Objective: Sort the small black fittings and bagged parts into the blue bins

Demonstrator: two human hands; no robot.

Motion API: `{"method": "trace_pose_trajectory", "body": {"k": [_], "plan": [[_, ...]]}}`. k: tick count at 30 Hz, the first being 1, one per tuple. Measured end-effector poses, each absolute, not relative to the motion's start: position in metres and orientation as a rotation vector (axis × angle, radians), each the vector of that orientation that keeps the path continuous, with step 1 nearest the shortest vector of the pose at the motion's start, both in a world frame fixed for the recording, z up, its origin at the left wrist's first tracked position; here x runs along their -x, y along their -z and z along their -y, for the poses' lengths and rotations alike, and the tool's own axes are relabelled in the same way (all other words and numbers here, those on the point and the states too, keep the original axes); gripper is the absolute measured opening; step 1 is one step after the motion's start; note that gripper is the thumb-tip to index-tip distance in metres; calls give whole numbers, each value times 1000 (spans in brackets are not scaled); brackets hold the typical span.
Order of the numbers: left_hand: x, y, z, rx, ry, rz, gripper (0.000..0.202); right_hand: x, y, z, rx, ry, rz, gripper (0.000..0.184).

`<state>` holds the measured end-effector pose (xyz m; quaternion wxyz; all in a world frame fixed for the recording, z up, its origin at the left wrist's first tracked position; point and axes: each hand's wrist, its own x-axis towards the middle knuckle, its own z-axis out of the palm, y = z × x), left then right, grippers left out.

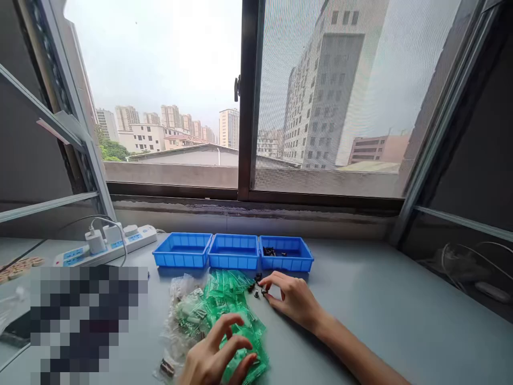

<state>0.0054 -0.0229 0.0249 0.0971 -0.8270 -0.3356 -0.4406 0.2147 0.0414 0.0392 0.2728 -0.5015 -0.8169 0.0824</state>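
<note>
Small dark part (pixel 264 292), one.
Pinched by the right hand (pixel 295 300) at its fingertips, beside loose dark parts (pixel 257 277); left hand (pixel 210 354) held loosely spread over green bags (pixel 228 286).

On the bench (pixel 401 299), to the left, a white power strip (pixel 140 236) with white plugs (pixel 96 241) seated in it. Behind, a dark-framed window (pixel 248 139), mesh (pixel 401 96) over its right half. Outside, a tall grey building (pixel 326 91), paler apartment blocks (pixel 170 116), green trees (pixel 113 150) and a pale overcast sky (pixel 160 59). At either side, metal uprights (pixel 97 166) with slim crossbars (pixel 48 206).
</note>
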Motion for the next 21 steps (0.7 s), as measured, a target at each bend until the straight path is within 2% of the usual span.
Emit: {"method": "trace_pose_trajectory", "body": {"k": [5,21], "plan": [[-7,-17,21,2422,1230,899,36,-215,-37,-42,1292,-260,2212,22],[-8,-33,26,2490,1280,952,29,-231,-39,-50,1350,-279,2157,28]]}}
